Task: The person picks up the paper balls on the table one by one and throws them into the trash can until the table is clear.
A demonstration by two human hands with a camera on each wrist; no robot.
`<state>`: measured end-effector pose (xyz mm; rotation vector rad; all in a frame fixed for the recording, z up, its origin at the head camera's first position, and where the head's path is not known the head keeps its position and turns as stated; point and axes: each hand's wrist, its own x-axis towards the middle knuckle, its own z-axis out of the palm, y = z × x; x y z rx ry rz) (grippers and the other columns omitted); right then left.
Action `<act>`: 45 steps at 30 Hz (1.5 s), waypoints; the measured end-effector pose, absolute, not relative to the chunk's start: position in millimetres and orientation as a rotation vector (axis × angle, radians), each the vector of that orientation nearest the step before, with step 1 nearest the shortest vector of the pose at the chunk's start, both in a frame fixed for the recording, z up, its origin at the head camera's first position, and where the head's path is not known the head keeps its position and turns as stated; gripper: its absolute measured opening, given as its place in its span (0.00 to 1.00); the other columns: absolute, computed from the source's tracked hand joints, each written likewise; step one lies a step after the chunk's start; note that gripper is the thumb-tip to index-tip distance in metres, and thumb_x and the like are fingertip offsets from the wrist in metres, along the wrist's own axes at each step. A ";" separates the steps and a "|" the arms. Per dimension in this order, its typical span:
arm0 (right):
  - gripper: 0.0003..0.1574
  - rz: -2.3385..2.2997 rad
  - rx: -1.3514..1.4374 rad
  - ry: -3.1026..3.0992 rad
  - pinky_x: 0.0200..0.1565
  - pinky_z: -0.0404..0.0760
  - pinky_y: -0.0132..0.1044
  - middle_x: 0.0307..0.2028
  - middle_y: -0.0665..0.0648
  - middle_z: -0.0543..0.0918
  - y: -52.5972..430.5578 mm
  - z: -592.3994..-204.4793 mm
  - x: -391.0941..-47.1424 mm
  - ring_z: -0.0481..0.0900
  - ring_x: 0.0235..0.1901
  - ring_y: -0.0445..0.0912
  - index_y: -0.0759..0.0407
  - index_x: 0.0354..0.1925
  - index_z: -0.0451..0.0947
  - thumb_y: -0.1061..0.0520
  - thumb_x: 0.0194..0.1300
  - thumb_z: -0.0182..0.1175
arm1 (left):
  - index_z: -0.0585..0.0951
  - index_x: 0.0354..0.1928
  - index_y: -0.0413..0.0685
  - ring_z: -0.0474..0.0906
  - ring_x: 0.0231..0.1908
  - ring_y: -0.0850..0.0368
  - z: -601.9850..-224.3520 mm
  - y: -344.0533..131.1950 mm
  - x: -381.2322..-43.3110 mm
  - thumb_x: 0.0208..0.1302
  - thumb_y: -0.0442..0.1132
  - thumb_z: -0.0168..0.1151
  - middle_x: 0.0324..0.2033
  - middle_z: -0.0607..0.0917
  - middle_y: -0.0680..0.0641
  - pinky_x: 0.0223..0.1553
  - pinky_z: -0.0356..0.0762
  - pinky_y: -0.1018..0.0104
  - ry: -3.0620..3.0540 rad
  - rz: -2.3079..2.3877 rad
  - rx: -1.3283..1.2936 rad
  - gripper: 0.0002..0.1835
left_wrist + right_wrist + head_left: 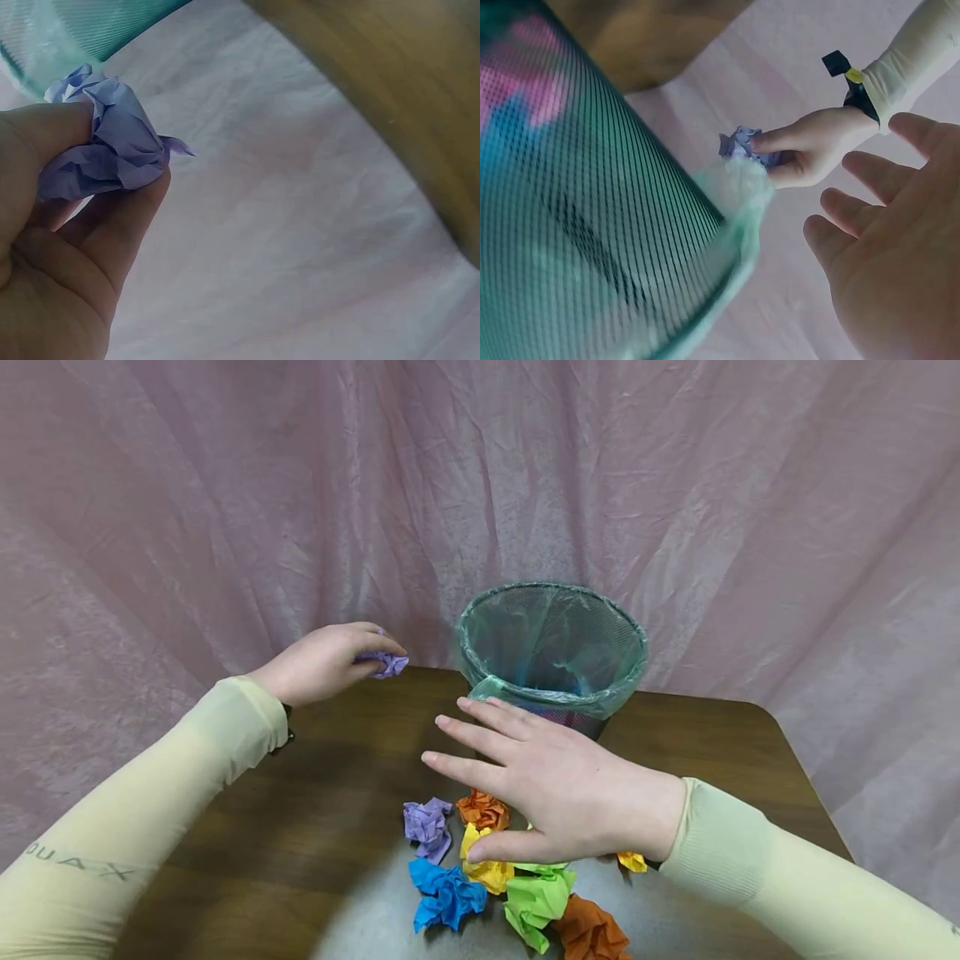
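Between thumb and fingers my left hand [330, 662] pinches a crumpled purple paper ball [112, 142], held up to the left of the mesh bin [607, 195]. A green plastic bag [630, 689] lines that bin and folds over its rim. My right hand [555, 777] is spread flat in the air in front of the bin, holding nothing. Beneath it, several paper balls lie on the table: a second purple one [428, 829], a blue one [447, 895], a light green one [538, 902] and a yellow one [487, 860]. Pink and blue shapes show through the mesh in the right wrist view.
An orange paper ball [483, 811] lies behind the yellow one, and a darker orange one [592, 931] sits at the front edge of view. Another yellow piece [632, 862] peeks out by the right wrist. Pink curtain [480, 468] hangs behind the wooden table [720, 735].
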<state>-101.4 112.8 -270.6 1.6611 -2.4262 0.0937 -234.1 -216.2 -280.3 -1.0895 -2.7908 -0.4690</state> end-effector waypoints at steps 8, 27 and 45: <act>0.49 0.104 1.515 -2.494 0.76 0.46 0.51 0.81 0.51 0.49 136.3 -238.7 -114.5 0.40 0.80 0.51 0.42 0.81 0.53 0.23 0.73 0.45 | 0.85 0.60 0.50 0.80 0.58 0.54 -245.4 -199.0 -231.9 0.71 0.32 0.65 0.58 0.83 0.51 0.61 0.76 0.53 -2.726 -0.455 -1.107 0.18; 0.49 0.092 1.154 -2.839 0.75 0.49 0.59 0.81 0.48 0.48 190.7 -220.2 -147.5 0.40 0.80 0.51 0.34 0.81 0.50 0.23 0.71 0.48 | 0.84 0.62 0.50 0.79 0.58 0.57 -202.6 -139.7 -233.8 0.70 0.33 0.66 0.58 0.84 0.52 0.63 0.74 0.57 -2.598 -0.440 -1.327 0.19; 0.48 0.111 1.090 -2.898 0.74 0.52 0.59 0.81 0.47 0.48 209.8 -219.1 -158.1 0.42 0.80 0.53 0.36 0.82 0.49 0.25 0.73 0.49 | 0.81 0.66 0.53 0.77 0.61 0.57 -199.3 -101.7 -236.7 0.73 0.35 0.63 0.62 0.81 0.51 0.65 0.71 0.59 -2.617 -0.327 -1.456 0.21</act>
